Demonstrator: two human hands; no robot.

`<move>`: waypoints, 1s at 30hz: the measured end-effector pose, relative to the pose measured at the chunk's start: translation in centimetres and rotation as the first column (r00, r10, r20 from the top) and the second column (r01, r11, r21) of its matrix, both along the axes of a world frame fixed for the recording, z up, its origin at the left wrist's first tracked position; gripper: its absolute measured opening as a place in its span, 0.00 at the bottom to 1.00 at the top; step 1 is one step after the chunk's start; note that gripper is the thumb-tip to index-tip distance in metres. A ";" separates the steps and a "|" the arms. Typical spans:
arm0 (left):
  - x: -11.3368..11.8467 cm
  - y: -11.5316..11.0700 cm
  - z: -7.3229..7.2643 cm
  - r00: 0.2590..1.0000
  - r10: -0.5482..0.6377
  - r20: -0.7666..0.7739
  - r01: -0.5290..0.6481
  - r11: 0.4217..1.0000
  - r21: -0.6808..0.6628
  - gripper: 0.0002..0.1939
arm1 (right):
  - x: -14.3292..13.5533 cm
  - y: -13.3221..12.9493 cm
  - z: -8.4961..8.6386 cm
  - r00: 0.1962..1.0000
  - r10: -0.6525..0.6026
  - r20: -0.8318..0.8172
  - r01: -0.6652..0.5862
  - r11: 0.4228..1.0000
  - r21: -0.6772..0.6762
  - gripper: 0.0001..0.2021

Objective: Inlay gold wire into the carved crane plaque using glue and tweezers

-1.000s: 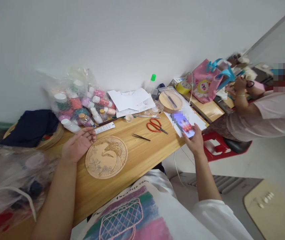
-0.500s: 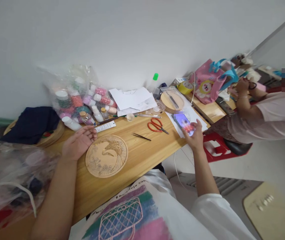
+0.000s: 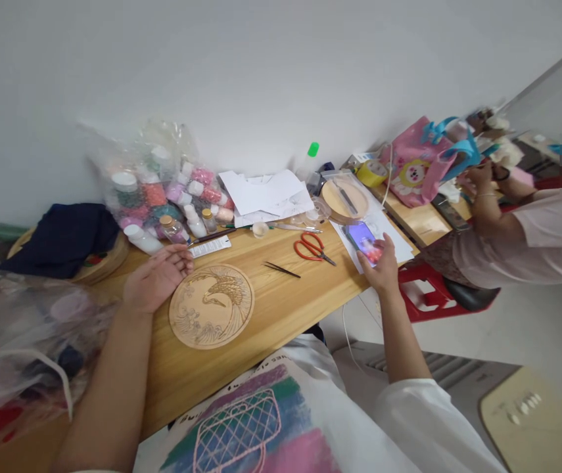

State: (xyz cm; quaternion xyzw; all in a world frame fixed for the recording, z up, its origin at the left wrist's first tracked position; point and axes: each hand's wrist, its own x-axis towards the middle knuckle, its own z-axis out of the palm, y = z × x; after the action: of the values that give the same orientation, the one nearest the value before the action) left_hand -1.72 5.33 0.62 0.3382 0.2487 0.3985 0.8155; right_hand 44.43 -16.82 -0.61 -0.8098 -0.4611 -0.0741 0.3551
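Observation:
My left hand lies on its side at the left of a round carved wooden disc, palm showing. Its fingers are loosely curled, with nothing in them, close to the disc's edge. The disc bears a crane and wave pattern. At the right edge of the table my right hand grips a smartphone with its screen lit. Between the hands lie dark tweezers and red-handled scissors.
Bagged bottles of coloured beads stand by the wall, beside white papers. A round wooden piece lies behind the phone. Dark cloth and a plastic bag are at left. Another person sits at right, near a pink bag.
The view has shifted slightly, so things on the table appear a little farther right. Both hands keep nearly the same pose, and the phone stays in my right hand.

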 end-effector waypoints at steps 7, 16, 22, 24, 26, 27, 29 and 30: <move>0.0 -0.1 0.2 1.000 0.003 -0.009 -0.003 1.000 -0.003 0.12 | 0.7 0.0 0.1 0.998 -0.039 0.057 0.038 0.999 0.019 0.41; 0.1 -0.2 0.3 1.000 0.007 -0.009 -0.007 1.000 -0.012 0.12 | 0.5 -1.8 -0.4 0.983 -0.147 0.114 0.137 0.986 0.090 0.39; 0.0 0.0 0.2 1.000 -0.001 -0.005 0.001 1.000 -0.021 0.12 | 0.2 -3.3 -1.3 0.967 -0.242 0.074 0.228 0.960 0.160 0.31; 0.0 0.0 0.2 1.000 -0.002 -0.001 0.002 1.000 -0.022 0.12 | 0.2 -3.7 -1.6 0.962 -0.269 0.049 0.255 0.948 0.188 0.28; -0.1 0.0 0.1 1.000 -0.004 0.003 0.004 1.000 -0.021 0.12 | 0.1 -4.1 -1.9 0.957 -0.288 0.022 0.277 0.937 0.214 0.26; -0.1 0.0 0.1 1.000 -0.005 0.004 0.005 1.000 -0.018 0.12 | 0.1 -4.2 -2.0 0.955 -0.295 0.009 0.286 0.931 0.226 0.25; -0.1 0.0 0.1 1.000 -0.010 0.006 0.010 1.000 -0.010 0.12 | 0.1 -4.4 -2.3 0.953 -0.303 -0.015 0.298 0.923 0.245 0.25; -0.1 0.1 0.1 1.000 -0.012 0.006 0.012 1.000 -0.005 0.12 | 0.1 -4.5 -2.3 0.951 -0.307 -0.025 0.303 0.919 0.253 0.25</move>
State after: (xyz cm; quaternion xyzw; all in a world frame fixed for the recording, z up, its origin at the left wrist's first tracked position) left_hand -1.80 5.38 0.68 0.3365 0.2454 0.3938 0.8195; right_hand 44.49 -21.34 -2.94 -0.8190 -0.3187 -0.1928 0.4364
